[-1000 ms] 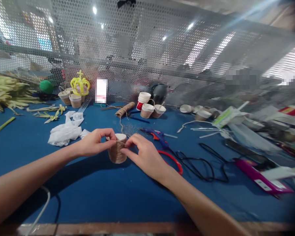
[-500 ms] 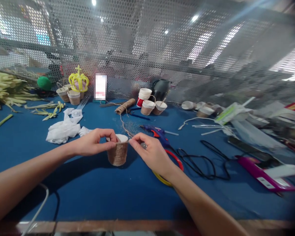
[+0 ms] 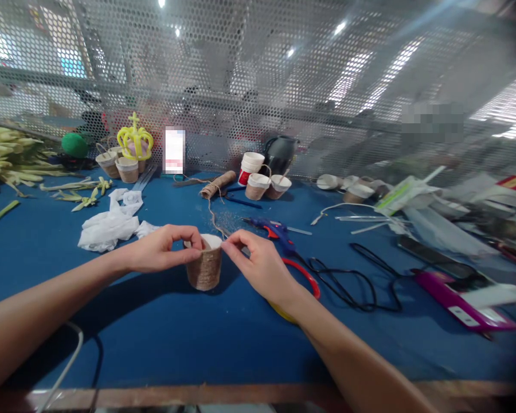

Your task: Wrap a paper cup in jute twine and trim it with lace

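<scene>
A small paper cup wrapped in brown twine (image 3: 205, 266) stands on the blue table (image 3: 163, 338) in front of me. My left hand (image 3: 163, 249) pinches its rim on the left side, fingers curled. My right hand (image 3: 260, 264) pinches the loose twine strand (image 3: 212, 217) right at the cup's rim on the right. The strand runs back across the table to a twine spool (image 3: 212, 186) lying near the mesh wall.
A blue glue gun (image 3: 279, 232) with a black cord (image 3: 352, 287) lies right of my hands, beside red and yellow rings (image 3: 307, 278). White crumpled plastic (image 3: 109, 226) lies left. More wrapped cups (image 3: 258, 184), a yellow crown (image 3: 134, 140), green leaves (image 3: 12, 158) and clutter line the back.
My right hand has lifted from the cup's side to its rim, drawing the twine up. The left hand has kept its hold on the rim. The view shifted slightly.
</scene>
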### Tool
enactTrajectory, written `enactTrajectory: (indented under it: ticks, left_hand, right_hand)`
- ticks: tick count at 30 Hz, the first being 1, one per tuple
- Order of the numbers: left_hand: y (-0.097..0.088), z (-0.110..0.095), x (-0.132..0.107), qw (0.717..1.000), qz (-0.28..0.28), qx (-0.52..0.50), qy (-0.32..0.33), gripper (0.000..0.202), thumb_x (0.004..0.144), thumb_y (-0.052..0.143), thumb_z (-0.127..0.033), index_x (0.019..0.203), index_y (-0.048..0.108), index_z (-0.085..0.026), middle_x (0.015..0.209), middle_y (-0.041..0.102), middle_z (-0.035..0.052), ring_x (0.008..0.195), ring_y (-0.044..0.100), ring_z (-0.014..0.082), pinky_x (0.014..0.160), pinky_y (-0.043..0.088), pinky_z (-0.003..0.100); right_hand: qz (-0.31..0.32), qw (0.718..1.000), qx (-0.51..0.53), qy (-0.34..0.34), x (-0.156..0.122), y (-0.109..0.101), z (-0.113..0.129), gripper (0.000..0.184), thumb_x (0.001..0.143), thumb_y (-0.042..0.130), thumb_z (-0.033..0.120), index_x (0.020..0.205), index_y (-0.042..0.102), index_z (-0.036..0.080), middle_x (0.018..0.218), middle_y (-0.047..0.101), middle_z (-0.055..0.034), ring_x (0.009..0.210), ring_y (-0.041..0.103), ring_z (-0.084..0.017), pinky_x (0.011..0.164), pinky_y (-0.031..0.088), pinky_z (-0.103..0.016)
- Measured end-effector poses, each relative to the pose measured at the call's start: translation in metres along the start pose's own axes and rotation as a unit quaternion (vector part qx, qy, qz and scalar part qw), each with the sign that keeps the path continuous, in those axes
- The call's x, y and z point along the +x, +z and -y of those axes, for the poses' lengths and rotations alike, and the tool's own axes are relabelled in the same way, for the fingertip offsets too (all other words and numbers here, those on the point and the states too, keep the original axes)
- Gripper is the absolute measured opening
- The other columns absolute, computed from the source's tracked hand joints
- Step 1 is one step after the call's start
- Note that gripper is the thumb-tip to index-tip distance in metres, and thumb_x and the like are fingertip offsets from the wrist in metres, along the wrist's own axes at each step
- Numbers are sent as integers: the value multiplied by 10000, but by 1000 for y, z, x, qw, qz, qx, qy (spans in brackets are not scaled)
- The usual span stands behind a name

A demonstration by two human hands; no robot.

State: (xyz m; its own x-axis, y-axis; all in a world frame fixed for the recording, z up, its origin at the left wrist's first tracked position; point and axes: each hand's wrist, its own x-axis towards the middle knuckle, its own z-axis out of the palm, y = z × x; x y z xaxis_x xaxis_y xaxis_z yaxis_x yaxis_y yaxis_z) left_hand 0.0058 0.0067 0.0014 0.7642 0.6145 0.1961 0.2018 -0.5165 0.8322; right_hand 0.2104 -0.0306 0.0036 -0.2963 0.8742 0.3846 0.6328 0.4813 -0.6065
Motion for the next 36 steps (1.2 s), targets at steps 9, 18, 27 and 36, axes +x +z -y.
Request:
enactTrajectory:
  ticks: [9,18,27,36]
  left_hand:
    - [-1,-2,-1,1000,16,-16,-4,160,839,448,-255,769,504,-123,927,604,88,810,541,145,731,455,283]
    - [-8,1,1,999,-19,24,-25,156,777,541,-275,834,520,-132,877,591,52,829,544,151,751,441,289]
    - [-1,-10,-1,995,-41,90,-18,447,716,608,-291,1113,453,-156,891,610,46,800,569,153,719,454,289]
    - [-10,-9,0,972,-220,84,14,355,851,413,-341,607,591,-156,742,606,46,861,554,173,763,433,292]
  right_hand:
    - [-46,997,41,-56,3,6,-11,110,806,532,179,704,492,193,905,593,-56,850,552,-163,705,441,-281]
    - [-14,996,82,-33,2,8,-5,99,814,507,192,716,513,183,745,606,-29,700,562,-141,658,449,-274]
    - [-13,997,39,-60,-6,11,2,102,821,496,188,719,497,183,716,581,-18,665,534,-135,641,434,-276]
    - [-19,996,14,-83,-11,12,9,110,826,486,185,717,493,187,726,595,-33,681,542,-148,652,444,-290]
